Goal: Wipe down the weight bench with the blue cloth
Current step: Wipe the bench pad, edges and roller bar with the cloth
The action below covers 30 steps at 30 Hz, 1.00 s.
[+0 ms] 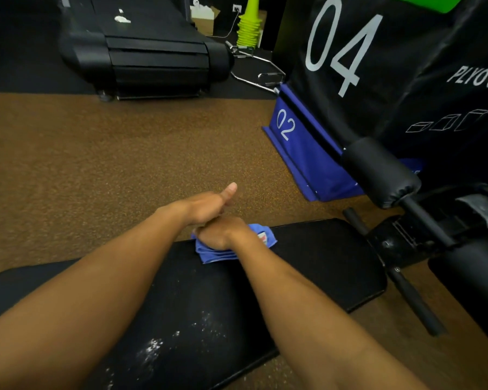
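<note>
Two bare forearms reach over one black weight bench point(307, 266), whose padded top runs lengthwise from lower left to upper right, ending near one black foam roller point(381, 173) on the bench frame. One folded blue cloth point(217, 253) lies on the pad's far edge, its long axis roughly across the pad, stacked folds facing the viewer and one small label at its right end. The right hand point(223, 232) rests palm-down on the cloth, fingers curled over it, pressing it to the pad. The left hand point(206, 205) lies against the right hand's far side, thumb raised; it holds nothing visible. One patch of white powdery specks point(181, 336) marks the near pad. Beyond stand two numbered plyo boxes, blue "02" point(299, 153) and black "04" point(364, 66), one treadmill point(141, 46), and one stack of green cones point(250, 23).
</note>
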{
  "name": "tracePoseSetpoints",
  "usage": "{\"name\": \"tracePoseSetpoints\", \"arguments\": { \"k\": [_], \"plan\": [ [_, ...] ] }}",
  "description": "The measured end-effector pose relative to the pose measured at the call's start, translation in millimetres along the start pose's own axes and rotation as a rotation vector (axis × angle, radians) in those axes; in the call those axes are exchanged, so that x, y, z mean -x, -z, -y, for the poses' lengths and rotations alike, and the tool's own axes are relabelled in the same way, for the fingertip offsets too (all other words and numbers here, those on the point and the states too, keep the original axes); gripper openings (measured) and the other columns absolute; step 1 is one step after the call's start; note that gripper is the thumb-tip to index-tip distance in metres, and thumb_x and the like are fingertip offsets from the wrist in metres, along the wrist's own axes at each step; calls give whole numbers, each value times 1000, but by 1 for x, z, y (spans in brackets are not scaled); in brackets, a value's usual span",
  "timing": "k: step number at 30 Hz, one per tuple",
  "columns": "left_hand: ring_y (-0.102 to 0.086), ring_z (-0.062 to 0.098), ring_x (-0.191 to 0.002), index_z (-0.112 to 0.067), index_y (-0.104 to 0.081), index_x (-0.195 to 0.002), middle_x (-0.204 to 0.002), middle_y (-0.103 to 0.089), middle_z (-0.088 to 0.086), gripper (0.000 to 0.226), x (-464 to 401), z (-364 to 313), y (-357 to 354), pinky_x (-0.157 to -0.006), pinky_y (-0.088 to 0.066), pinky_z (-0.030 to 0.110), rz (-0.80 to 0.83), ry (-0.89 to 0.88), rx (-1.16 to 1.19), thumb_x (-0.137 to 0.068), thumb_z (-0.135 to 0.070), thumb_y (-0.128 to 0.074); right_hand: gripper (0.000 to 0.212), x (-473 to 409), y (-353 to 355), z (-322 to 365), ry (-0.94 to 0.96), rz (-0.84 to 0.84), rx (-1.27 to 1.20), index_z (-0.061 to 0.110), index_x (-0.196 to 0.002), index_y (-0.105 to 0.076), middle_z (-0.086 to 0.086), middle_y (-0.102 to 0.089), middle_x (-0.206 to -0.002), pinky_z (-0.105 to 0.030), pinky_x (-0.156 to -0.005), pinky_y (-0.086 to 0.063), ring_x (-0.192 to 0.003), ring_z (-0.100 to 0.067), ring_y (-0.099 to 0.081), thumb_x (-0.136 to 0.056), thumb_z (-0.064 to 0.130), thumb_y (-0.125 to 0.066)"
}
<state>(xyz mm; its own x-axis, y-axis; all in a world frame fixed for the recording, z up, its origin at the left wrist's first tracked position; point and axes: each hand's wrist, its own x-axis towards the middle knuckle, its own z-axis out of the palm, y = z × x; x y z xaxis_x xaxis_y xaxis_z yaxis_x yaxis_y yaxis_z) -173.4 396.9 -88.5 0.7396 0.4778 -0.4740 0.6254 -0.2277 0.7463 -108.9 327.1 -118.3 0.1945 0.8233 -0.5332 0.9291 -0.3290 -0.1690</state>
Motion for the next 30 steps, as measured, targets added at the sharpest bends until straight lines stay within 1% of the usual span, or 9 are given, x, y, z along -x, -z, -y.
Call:
{"name": "tracePoseSetpoints", "arguments": {
  "k": [3, 6, 9, 12, 15, 17, 19, 25, 30],
  "plan": [
    [-51, 20, -128, -17, -55, -141, -143, -56, 10, 82, 7, 9, 8, -105, -32, 35, -10, 20, -1, -95, -73, -17, 55, 4, -5, 18, 33, -54, -32, 17, -144, -46, -11, -41, -154, -46, -110, -36, -140, -31, -38, -98, 43, -30],
    [-52, 21, -126, -16, -56, -141, -140, -58, 10, 84, 10, 14, 11, -101, -33, 35, -26, 38, -23, -95, -74, -16, 52, 9, -6, 12, 48, -85, -82, 22, -141, -50, -8, -45, -152, -45, -107, -37, -138, -29, -42, -100, 48, -29],
    [-53, 23, -127, -16, -56, -140, -136, -59, 8, 84, 12, 12, 9, -101, -36, 36, -31, 38, -44, -95, -73, -15, 59, 10, -6, -2, 31, -79, -111, 22, -143, -48, -8, -46, -151, -45, -103, -39, -135, -30, -46, -99, 54, -25],
    [-54, 23, -126, -20, -57, -140, -135, -61, 6, 89, 9, 10, 6, -111, -34, 43, -28, 35, -75, -91, -79, -13, 56, 18, 3, -25, 19, -60, -58, 29, -146, -44, -6, -42, -154, -46, -104, -36, -137, -30, -43, -101, 54, -22],
    [-53, 23, -129, -24, -60, -136, -135, -62, 4, 99, 5, 6, -3, -116, -30, 49, -11, 13, -111, -81, -88, -9, 63, 30, 11, -70, -102, -73, -27, 22, -144, -48, -12, -43, -152, -47, -106, -34, -137, -32, -43, -99, 59, -22],
    [-51, 23, -132, -26, -61, -135, -135, -63, 1, 117, 4, 4, -9, -117, -28, 51, -1, 7, -119, -62, -100, -7, 71, 34, 14, -104, -210, -102, -20, 16, -139, -53, -15, -48, -148, -46, -103, -35, -133, -33, -47, -96, 63, -23],
    [-50, 22, -134, -30, -59, -137, -134, -63, -2, 126, 3, 2, -13, -118, -26, 52, 10, 11, -113, -51, -105, -6, 70, 38, 14, -134, -276, -132, -17, 13, -136, -55, -17, -50, -146, -46, -104, -36, -131, -34, -49, -97, 61, -23],
    [-48, 21, -136, -33, -59, -136, -139, -60, -5, 113, -1, 4, -18, -118, -24, 52, 9, 35, -86, -62, -101, -9, 68, 46, 11, -204, -425, -240, -67, 4, -137, -54, -23, -48, -146, -41, -109, -34, -133, -35, -46, -101, 52, -21],
    [-47, 21, -137, -31, -58, -138, -144, -57, -2, 118, 2, 8, -16, -119, -25, 51, 13, 24, -82, -59, -103, -8, 61, 44, 9, -168, -385, -244, -14, 10, -130, -60, -19, -55, -140, -41, -102, -39, -127, -35, -52, -100, 49, -25]
  ]
}}
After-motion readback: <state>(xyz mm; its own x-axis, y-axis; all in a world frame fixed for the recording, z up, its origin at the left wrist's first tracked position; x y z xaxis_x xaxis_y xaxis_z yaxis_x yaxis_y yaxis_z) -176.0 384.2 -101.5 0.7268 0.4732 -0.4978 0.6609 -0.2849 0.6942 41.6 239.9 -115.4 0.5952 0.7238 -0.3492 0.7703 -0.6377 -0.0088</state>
